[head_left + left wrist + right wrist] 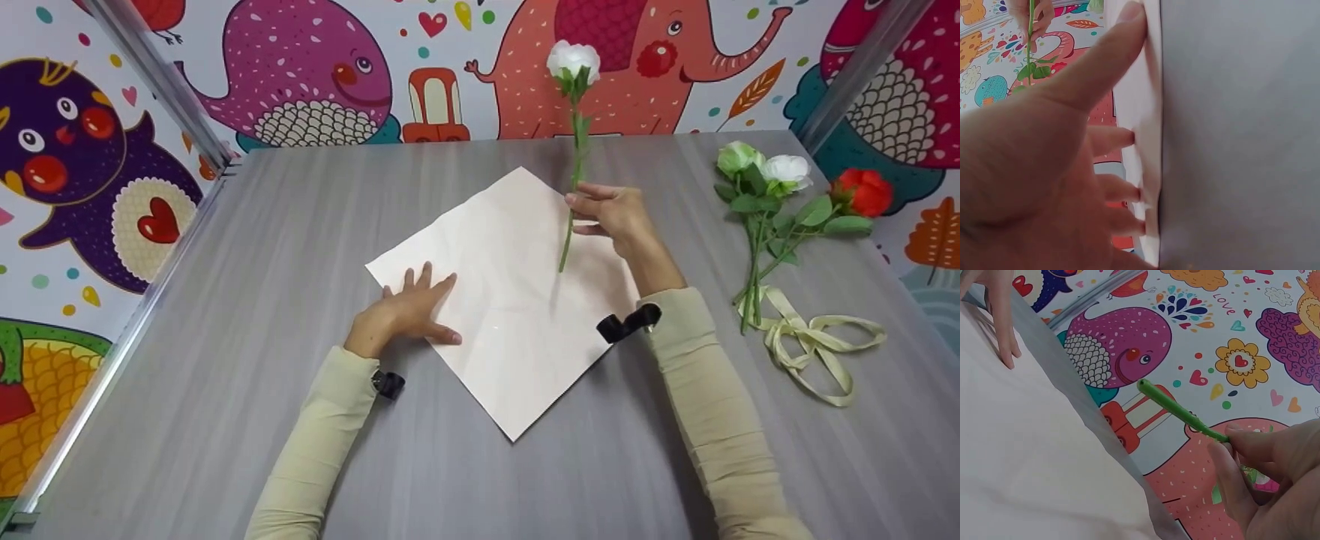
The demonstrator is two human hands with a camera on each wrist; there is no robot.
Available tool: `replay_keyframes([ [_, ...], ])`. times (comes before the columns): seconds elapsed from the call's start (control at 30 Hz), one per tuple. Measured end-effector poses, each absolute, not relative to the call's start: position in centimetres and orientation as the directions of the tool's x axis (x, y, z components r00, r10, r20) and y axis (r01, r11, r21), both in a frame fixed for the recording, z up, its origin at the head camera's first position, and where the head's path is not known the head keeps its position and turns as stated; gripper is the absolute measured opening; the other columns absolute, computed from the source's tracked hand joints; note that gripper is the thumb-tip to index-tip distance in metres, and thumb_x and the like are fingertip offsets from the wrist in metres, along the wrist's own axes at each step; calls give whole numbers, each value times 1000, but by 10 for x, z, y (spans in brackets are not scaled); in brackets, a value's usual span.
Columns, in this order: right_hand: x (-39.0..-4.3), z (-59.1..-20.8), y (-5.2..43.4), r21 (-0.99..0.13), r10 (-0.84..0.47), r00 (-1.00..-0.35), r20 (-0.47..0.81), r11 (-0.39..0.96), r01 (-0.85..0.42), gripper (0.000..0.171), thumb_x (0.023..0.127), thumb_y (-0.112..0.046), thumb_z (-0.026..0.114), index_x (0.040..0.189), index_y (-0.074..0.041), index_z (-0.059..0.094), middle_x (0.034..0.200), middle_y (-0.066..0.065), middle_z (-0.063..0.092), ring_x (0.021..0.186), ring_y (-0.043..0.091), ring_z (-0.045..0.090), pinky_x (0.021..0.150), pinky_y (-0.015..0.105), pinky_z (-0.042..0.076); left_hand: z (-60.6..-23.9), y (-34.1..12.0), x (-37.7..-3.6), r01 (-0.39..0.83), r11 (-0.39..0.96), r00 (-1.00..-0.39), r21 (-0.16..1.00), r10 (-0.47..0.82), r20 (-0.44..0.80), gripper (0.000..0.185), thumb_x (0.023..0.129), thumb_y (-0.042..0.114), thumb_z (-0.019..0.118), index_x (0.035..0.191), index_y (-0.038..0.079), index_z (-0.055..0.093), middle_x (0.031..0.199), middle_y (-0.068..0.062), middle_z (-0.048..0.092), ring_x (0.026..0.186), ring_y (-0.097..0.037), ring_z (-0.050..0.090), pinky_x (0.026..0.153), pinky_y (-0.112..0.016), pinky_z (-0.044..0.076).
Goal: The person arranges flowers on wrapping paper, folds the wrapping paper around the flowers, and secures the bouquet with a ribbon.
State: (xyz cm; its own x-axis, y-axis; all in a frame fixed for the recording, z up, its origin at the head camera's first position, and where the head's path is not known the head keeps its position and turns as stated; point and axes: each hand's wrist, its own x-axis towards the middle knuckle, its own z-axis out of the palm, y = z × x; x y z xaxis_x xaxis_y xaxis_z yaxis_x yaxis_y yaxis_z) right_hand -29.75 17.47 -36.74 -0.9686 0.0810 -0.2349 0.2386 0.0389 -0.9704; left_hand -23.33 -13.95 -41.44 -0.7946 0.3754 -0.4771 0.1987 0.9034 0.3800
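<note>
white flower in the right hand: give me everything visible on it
The white flower looks artificial: a full white bloom on a slim green stem with small leaves just under the head. The right hand pinches the stem partway down and holds it nearly upright over the pale sheet of paper. The stem's lower end hangs free, touching nothing in the right wrist view.

Four flowers: one white flower (574, 61) held up, three flowers (787, 187) lying together. One paper sheet (517, 300), one ribbon (814, 341).
</note>
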Motion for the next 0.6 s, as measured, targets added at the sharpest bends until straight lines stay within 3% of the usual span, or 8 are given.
replay_keyframes([
  [0.17,-298,-372,161,-968,59,-967,-247,17,249,48,91,-17,74,136,-8,62,104,5,75,77,7,72,65,23,60,-414,-140,-233,208,907,-798,365,374,-473,106,85,49,76,163,20,11,167,-22,-14,153,-49,-13,114,-78,0],
  [0.4,-302,-380,145,-967,22,-967,-255,-1,255,43,91,-15,73,133,-7,65,83,-5,73,83,14,72,63,24,60,-412,-140,-232,219,905,-800,366,381,-464,106,85,49,76,163,19,10,166,-23,-14,152,-49,-13,113,-78,0],
  [0.47,-302,-382,140,-965,16,-965,-262,13,262,43,92,-15,73,133,-7,65,86,-4,73,87,17,73,64,24,60,-412,-140,-232,218,904,-798,367,382,-466,106,85,49,76,163,19,10,166,-23,-14,152,-49,-13,114,-77,0],
  [0.6,-302,-387,129,-958,-7,-959,-284,40,283,44,92,-15,73,135,-9,64,106,6,76,93,19,73,67,25,61,-412,-139,-232,214,907,-793,364,379,-477,106,86,49,76,163,21,9,166,-22,-15,152,-48,-14,114,-77,0],
])
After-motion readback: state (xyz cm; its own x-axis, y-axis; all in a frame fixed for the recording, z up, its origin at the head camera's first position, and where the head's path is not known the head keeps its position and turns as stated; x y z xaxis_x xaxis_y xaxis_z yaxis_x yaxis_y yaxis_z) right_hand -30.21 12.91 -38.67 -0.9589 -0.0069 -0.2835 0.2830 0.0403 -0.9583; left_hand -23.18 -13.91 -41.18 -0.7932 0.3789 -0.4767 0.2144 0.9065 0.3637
